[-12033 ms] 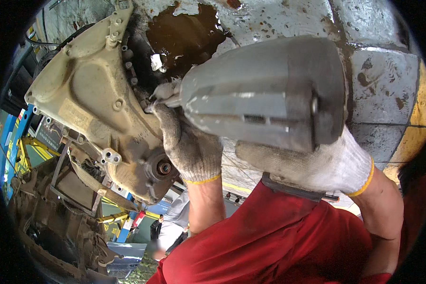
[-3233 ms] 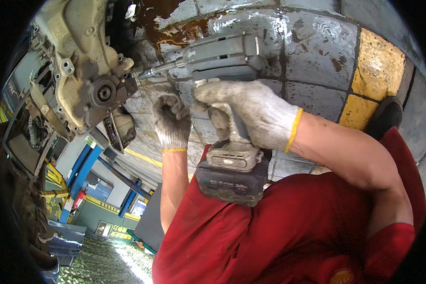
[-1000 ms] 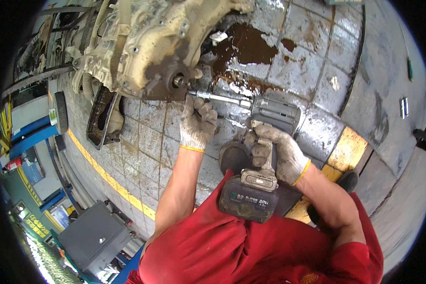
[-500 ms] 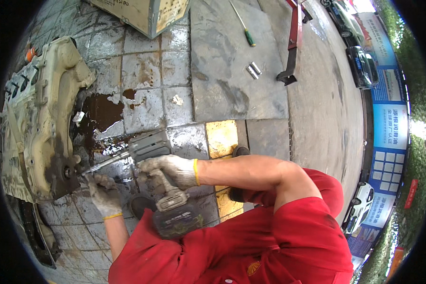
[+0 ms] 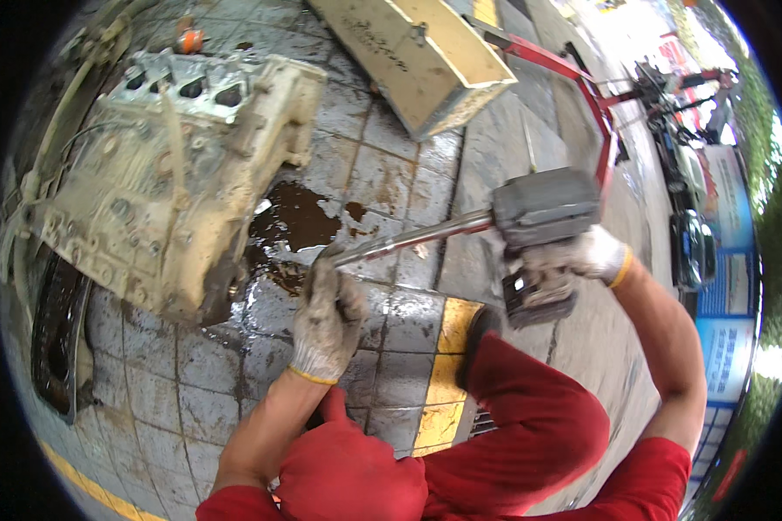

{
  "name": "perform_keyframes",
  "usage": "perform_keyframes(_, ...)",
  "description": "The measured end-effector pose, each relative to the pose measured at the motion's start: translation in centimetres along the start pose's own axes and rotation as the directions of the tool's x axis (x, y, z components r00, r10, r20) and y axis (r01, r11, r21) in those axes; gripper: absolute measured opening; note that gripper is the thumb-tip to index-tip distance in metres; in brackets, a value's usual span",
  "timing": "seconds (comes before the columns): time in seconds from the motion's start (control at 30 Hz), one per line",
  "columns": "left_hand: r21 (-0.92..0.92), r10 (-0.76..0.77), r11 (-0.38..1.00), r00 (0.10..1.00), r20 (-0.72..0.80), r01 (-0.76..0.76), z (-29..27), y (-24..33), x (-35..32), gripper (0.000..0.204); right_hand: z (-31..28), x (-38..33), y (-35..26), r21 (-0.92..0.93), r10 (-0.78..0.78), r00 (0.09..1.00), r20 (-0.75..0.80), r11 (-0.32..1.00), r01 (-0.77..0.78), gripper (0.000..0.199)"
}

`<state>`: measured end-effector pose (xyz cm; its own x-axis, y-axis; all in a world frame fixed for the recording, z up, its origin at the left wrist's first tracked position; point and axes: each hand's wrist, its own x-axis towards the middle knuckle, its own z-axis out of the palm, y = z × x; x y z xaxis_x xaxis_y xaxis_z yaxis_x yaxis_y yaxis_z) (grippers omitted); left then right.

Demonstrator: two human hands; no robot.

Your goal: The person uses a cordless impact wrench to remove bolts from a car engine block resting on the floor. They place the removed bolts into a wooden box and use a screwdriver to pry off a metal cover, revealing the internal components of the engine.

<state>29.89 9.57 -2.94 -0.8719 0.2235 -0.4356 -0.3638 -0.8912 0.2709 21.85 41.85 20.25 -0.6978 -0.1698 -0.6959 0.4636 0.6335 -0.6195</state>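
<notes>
Grey impact wrench (image 5: 543, 208) gripped by right hand (image 5: 573, 259) — left hand (image 5: 326, 317) fingers curled around its extension bar (image 5: 408, 239).

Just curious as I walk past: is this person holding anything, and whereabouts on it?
Yes: a cordless impact wrench. The right hand grips its handle; the left hand closes around the front end of its long metal extension bar.

Gloves: soiled white knit, yellow-trimmed cuffs, on left hand (image 5: 326, 317) and right hand (image 5: 569, 258)
Sleeves: short, red
Trousers: red
Forearms: bare
</notes>
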Motion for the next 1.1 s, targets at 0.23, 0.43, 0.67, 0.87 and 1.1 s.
perform_keyframes(0.23,0.079,0.134,0.985,0.966,0.222,-0.154,6.4,5.8,3.1,0.038,-8.0,4.3,2.0,-0.378,-0.365,0.912,-0.186,0.884,0.277,0.041)
perform_keyframes(0.43,0.362,0.267,0.824,0.861,0.432,-0.437,12.4,12.6,6.5,0.046,-7.9,9.9,5.3,0.05,-0.522,0.828,-0.202,0.839,0.541,0.033)
perform_keyframes(0.67,0.525,0.171,0.826,0.979,0.108,-0.202,15.1,13.5,9.0,0.022,-3.5,15.2,8.4,0.762,-0.381,0.894,-0.234,0.499,0.412,0.041)
perform_keyframes(0.87,0.787,0.077,0.553,0.924,-0.375,0.273,10.9,5.0,12.6,0.059,0.4,18.8,11.7,0.959,-0.25,0.941,0.228,0.223,-0.173,0.034)
perform_keyframes(1.1,0.65,0.087,0.719,0.896,-0.435,0.245,5.7,-7.0,19.6,0.062,2.6,21.4,16.3,0.786,-0.137,0.776,0.616,0.172,-0.594,0.028)
